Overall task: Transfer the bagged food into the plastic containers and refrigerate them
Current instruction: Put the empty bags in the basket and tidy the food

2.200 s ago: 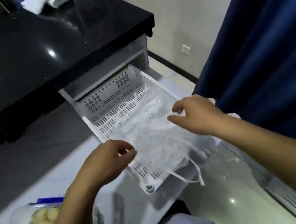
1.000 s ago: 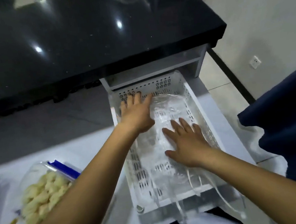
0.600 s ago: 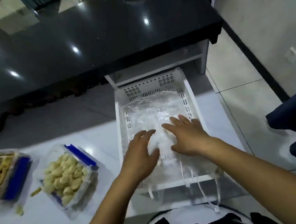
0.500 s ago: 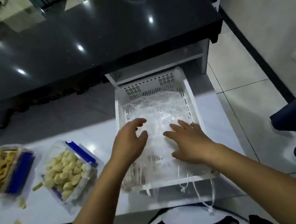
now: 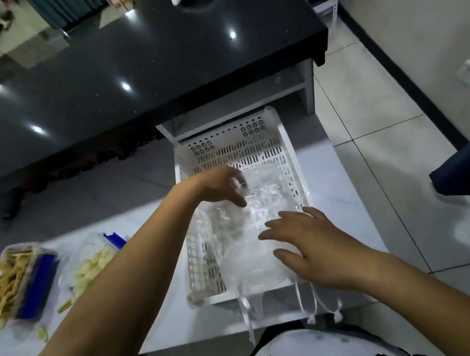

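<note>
Both hands — left hand (image 5: pixel 223 188), right hand (image 5: pixel 311 245) — lay spread flat on empty bags (image 5: pixel 253 235) in the basket (image 5: pixel 291 152) — dangling drawstrings (image 5: pixel 313 302) might snag

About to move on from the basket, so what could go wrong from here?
1. The clear bags' handles hang over the white basket's near edge and could snag or drag the bags out.
2. Both food containers stand open on the counter, with pieces already spilled beside them; the left hand moving back could knock them.
</note>
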Tool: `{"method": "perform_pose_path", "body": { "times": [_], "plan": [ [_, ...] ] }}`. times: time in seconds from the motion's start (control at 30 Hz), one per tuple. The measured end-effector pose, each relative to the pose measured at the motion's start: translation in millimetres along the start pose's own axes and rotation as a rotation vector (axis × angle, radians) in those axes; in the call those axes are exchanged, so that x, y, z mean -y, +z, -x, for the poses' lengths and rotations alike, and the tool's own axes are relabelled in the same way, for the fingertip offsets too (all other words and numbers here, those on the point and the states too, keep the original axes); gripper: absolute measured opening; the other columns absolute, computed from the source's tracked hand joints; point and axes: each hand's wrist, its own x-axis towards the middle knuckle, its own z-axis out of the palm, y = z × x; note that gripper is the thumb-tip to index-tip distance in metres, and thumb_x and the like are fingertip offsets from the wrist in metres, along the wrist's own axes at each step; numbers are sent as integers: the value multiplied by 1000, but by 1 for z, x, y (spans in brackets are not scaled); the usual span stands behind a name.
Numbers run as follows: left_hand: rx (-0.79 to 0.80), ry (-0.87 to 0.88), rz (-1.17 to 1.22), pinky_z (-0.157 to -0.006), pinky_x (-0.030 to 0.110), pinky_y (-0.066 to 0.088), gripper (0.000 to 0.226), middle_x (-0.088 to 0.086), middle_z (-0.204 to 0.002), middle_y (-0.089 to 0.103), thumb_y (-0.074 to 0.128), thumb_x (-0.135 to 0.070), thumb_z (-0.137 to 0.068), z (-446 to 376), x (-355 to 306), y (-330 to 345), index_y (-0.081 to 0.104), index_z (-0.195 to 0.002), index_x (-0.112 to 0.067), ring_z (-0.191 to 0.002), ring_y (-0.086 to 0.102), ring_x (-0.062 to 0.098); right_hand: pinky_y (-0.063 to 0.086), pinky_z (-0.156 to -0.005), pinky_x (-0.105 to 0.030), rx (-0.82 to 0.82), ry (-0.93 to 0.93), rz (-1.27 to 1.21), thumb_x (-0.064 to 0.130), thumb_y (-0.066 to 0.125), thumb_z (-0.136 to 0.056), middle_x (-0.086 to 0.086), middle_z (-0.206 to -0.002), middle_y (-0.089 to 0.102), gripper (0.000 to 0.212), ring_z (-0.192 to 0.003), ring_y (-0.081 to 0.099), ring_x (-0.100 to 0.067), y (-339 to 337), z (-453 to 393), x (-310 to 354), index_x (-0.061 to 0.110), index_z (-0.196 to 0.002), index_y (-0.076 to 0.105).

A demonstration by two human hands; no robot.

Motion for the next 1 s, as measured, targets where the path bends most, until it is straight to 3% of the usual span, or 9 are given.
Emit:
{"method": "perform_pose_path", "body": {
  "times": [0.1, 0.23, 0.33, 0.43, 0.67, 0.77, 0.83, 0.9, 1.0],
  "plan": [
    [-75, 19, 0, -94, 32, 46, 80, 5, -141, 54, 87, -27, -75, 14, -2, 24, 46, -143, -22, -120, 56, 24, -4, -123, -42, -82, 36, 24, 69, 19, -88, 12, -161, 28, 67, -153, 8, -14, 10, 3, -1, 41, -145, 42],
    [-174, -52, -16, -93, 42, 53, 95, 10, -140, 54, 91, -27, -69, 19, -4, 50, 37, -147, -24, -116, 58, 31, -11, -120, -48, -85, 29, 181, 70, 23, -90, 3, -157, 40, 66, -152, 19, -22, 34, 5, -9, 36, -139, 53],
    [-158, -60, 19, -83, 34, 51, 60, 9, -126, 63, 87, -23, -72, 17, -2, 52, 58, -124, -17, -105, 60, 28, 1, -118, -51, -122, 59, 259, 66, 33, -91, 1, -135, 63, 57, -138, 47, -24, 44, 4, -14, 32, -118, 70],
    [-169, -49, 12, -65, 29, 46, 22, 7, -92, 67, 83, -21, -77, 18, -4, 44, 62, -81, -15, -84, 60, 26, 6, -117, -50, -156, 76, 282, 66, 36, -91, 1, -131, 66, 55, -133, 53, -23, 46, 4, -12, 32, -114, 72],
    [-338, -13, -24, -60, 29, 40, 32, -4, -69, 54, 73, -5, -81, 16, -8, -4, 48, -67, -20, -71, 55, 20, -14, -121, -41, -128, 58, 44, 83, 14, -82, 13, -164, 19, 81, -152, 1, -7, 25, 3, -5, 41, -146, 40],
    [-469, -57, -110, -76, 35, 48, 25, 4, -100, 65, 75, -14, -83, 13, -18, -25, 59, -102, -18, -98, 59, 27, -9, -122, -45, -138, 64, 79, 72, 27, -93, 11, -166, 13, 66, -153, -4, -11, 15, -8, 0, 38, -149, 35],
    [-469, -174, -289, -113, 49, 34, 82, 16, -152, 42, 76, -29, -84, 9, -26, -17, 30, -152, -25, -139, 39, 36, -10, -121, -47, -150, 81, 164, 68, 23, -95, 6, -166, 12, 65, -154, -4, -17, 17, -18, 1, 35, -150, 33],
    [-606, -181, -318, -124, 54, 1, 105, 12, -168, 0, 70, -37, -87, 10, -38, 10, -7, -158, -33, -154, -1, 35, -13, -120, -47, -147, 111, 273, 67, 17, -94, -2, -167, 13, 69, -154, -2, -23, 23, -25, -1, 31, -151, 32],
    [-793, -142, -178, -121, 47, -15, 100, 5, -167, -18, 60, -44, -91, 6, -42, 58, -16, -156, -37, -153, -19, 28, -19, -118, -45, -148, 151, 263, 66, 27, -97, -3, -168, 4, 69, -154, -8, -27, 28, -26, -5, 31, -156, 21]
  ]
}}
